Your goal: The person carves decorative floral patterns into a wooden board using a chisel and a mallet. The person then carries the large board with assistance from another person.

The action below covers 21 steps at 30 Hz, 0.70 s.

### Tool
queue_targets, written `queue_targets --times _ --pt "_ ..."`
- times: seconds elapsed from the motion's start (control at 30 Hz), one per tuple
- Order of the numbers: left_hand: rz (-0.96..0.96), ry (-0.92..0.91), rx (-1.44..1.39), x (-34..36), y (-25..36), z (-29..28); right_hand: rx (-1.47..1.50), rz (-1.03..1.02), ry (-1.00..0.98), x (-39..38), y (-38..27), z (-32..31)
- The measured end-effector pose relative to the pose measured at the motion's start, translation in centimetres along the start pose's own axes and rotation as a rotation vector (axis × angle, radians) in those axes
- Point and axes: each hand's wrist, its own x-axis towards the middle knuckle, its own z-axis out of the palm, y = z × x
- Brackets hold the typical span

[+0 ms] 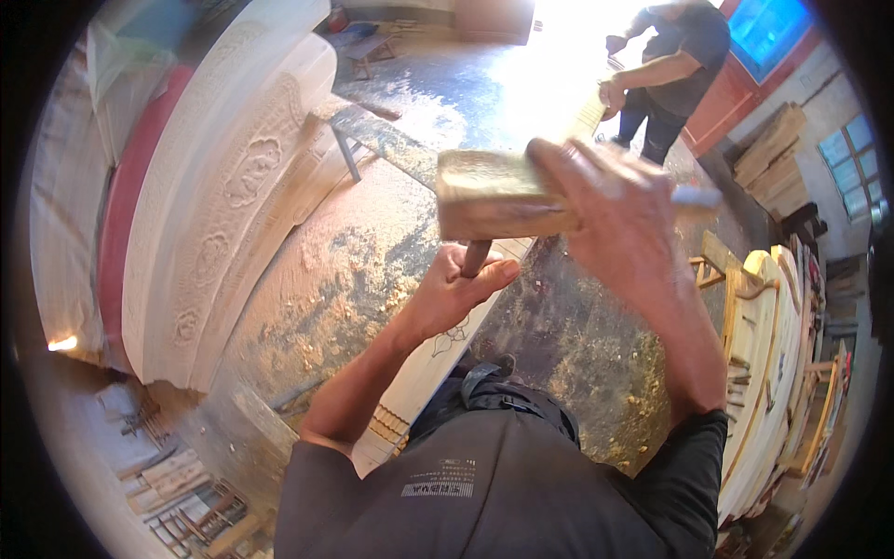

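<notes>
My right hand [619,210], slightly blurred, is closed around a block-shaped wooden mallet [498,197]. The mallet's head is over the top of a dark handle, probably a chisel [477,258]; whether they touch I cannot tell. My left hand [461,291] grips that handle upright with the thumb pointing right, and its lower end is hidden behind the hand. Under my left hand runs a long pale wooden board [424,380]. Curling leaf-like lines are drawn on it, and a notched carved band shows near my left elbow.
Large carved wooden panels [251,186] lean at the left over a shavings-covered surface. Another person [684,70] works with a long wooden piece at the far right. Curved pale boards [768,373] with several tools stand at my right. Shavings litter the dark floor [596,373].
</notes>
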Motion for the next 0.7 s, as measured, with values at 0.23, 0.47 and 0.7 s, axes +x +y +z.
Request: queue_targets --times 0.23,0.47,0.7 --pt "0.171 -0.311 0.106 -0.9 0.8 -0.9 0.412 0.203 0.223 -1.1 0.6 0.5" --pt "0.035 0.156 -0.167 -0.5 -1.5 0.3 0.534 0.271 0.199 -1.2 -0.5 0.8" --pt "0.043 0.230 -0.117 -1.7 -2.2 0.3 1.056 0.579 0.403 1.5 -0.5 -2.2"
